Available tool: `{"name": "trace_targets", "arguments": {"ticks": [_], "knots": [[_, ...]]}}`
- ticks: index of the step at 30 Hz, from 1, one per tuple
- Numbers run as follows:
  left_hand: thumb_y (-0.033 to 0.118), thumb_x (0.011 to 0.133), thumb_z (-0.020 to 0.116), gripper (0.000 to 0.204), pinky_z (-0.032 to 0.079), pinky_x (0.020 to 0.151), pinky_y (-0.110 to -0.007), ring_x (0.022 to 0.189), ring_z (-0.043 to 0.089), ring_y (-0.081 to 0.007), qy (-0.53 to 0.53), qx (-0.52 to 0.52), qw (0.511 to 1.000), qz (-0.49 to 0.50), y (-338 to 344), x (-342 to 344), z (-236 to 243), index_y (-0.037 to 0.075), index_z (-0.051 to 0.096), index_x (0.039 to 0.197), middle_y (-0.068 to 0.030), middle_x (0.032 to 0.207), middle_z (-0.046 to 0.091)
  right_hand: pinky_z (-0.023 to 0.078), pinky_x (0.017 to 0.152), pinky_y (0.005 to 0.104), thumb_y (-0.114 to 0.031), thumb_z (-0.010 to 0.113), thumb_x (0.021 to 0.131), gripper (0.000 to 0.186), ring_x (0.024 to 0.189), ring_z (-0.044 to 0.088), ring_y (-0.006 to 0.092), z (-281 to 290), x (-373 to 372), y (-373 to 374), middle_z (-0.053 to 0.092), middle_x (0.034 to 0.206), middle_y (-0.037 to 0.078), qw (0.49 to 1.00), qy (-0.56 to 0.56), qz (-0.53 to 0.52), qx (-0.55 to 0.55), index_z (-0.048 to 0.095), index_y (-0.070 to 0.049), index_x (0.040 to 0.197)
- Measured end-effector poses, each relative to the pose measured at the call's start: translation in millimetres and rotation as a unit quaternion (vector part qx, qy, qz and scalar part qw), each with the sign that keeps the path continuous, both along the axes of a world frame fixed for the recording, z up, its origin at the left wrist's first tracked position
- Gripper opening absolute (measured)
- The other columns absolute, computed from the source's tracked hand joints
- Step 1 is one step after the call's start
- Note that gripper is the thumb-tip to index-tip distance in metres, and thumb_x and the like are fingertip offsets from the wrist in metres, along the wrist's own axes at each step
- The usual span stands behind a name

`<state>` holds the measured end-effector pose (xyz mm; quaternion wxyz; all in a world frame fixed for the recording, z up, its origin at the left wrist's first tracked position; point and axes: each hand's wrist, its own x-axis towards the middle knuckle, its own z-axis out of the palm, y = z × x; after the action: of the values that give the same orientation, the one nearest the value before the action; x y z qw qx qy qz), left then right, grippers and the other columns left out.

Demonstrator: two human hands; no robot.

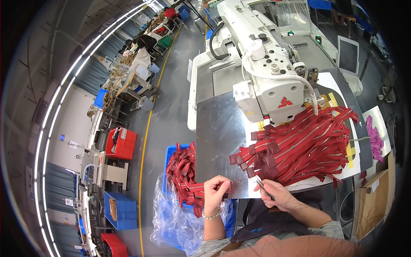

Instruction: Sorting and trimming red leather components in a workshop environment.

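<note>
At the front edge of the metal table, my left hand (215,191) is closed on the end of a red zipper (195,187). The strip runs left from my fist toward the bin. My right hand (278,195) grips small thread snips (264,189), their bright tips pointing up and left beside the pile. Many red zipper strips (304,150) with pale teeth lie heaped on the table, darker tabs at their left ends. Behind the heap stands the white sewing machine head (280,96); its needle area is mostly hidden.
Left of the table, a blue bin (170,150) holds more red zippers, with clear plastic (173,222) draped over its front. Pink strips (375,139) and a cardboard box (374,192) are at the right. Across the aisle are red and blue crates (122,210) and people at worktables.
</note>
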<state>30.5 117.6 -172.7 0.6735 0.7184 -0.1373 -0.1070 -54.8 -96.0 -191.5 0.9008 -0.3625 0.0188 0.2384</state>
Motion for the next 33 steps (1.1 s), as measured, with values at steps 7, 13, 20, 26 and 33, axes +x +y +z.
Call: {"name": "trace_targets", "arguments": {"ticks": [7, 13, 20, 26, 33], "knots": [[0.0, 0.082, 0.057, 0.008, 0.042, 0.052, -0.017, 0.056, 0.053, -0.005, 0.021, -0.001, 1.0, 0.006, 1, -4, 5, -0.004, 0.059, 0.076, -0.0021, 0.064, 0.058, 0.022, 0.04, 0.0186, -0.029, 0.032, 0.097, 0.032, 0.043, 0.025, 0.0033, 3, 17, 18, 0.036, 0.063, -0.002, 0.997, 0.041, -0.06, 0.038, 0.046, -0.002, 0.105], [-0.001, 0.081, 0.057, 0.008, 0.042, 0.053, -0.018, 0.056, 0.053, -0.0053, 0.006, 0.008, 1.0, 0.006, 0, -7, 5, -0.004, 0.06, 0.076, -0.0029, 0.064, 0.059, 0.024, 0.039, 0.0186, -0.028, 0.035, 0.097, 0.03, 0.04, 0.025, 0.0032, 0, 23, 24, 0.038, 0.062, -0.002, 0.994, 0.048, -0.072, 0.062, 0.046, -0.001, 0.104], [-0.001, 0.081, 0.057, 0.007, 0.041, 0.051, -0.017, 0.055, 0.053, -0.0049, -0.009, 0.026, 1.0, 0.0, 2, -6, 3, -0.004, 0.06, 0.076, -0.0026, 0.063, 0.059, 0.022, 0.039, 0.0189, -0.026, 0.037, 0.096, 0.026, 0.039, 0.025, 0.0034, -4, 26, 28, 0.038, 0.059, -0.002, 0.989, 0.051, -0.101, 0.098, 0.047, -0.002, 0.099], [0.0, 0.081, 0.058, 0.007, 0.04, 0.051, -0.017, 0.055, 0.053, -0.0046, -0.009, 0.03, 0.999, -0.001, 1, -7, 5, -0.004, 0.06, 0.076, -0.0022, 0.063, 0.059, 0.022, 0.04, 0.0196, -0.024, 0.038, 0.096, 0.024, 0.037, 0.025, 0.0038, -7, 25, 28, 0.037, 0.055, -0.002, 0.989, 0.033, -0.106, 0.093, 0.049, -0.003, 0.094], [0.0, 0.08, 0.058, 0.006, 0.041, 0.052, -0.017, 0.056, 0.053, -0.0044, -0.031, 0.037, 0.999, 0.01, 4, -6, 3, -0.004, 0.061, 0.076, -0.0019, 0.065, 0.06, 0.023, 0.041, 0.0208, -0.026, 0.037, 0.096, 0.025, 0.037, 0.027, 0.005, -6, 19, 30, 0.038, 0.055, -0.002, 0.984, 0.067, -0.115, 0.12, 0.049, -0.003, 0.095]]}}
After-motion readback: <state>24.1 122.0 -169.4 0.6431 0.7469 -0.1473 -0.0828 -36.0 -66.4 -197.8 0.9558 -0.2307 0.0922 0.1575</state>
